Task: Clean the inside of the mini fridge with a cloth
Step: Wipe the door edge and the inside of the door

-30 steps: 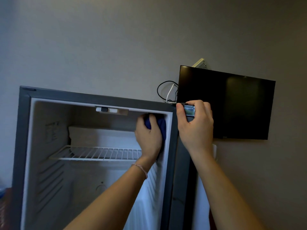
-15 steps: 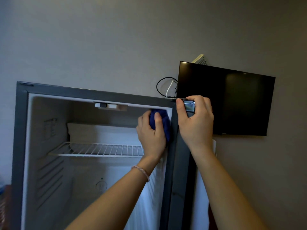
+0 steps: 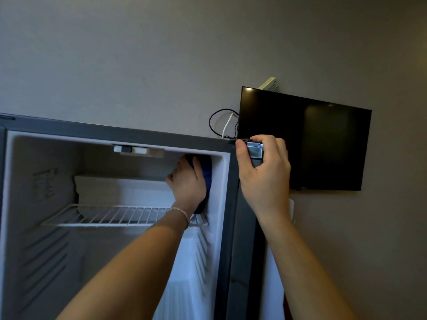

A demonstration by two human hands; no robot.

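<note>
Pressing blue cloth — long axis vertical — on mini fridge wall, left hand fingers clamped, right hand gripping hinge

Deep blue cloth under the left hand, white fridge lining beside it. White wire shelf below, dark grey fridge frame above (black television past the right hand).

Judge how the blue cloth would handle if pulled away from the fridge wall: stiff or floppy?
Probably floppy: the blue cloth bunches under the left hand against the fridge's right inner wall. Likely light, since one hand presses it there. Unlikely to slip; it looks like soft fabric.
</note>
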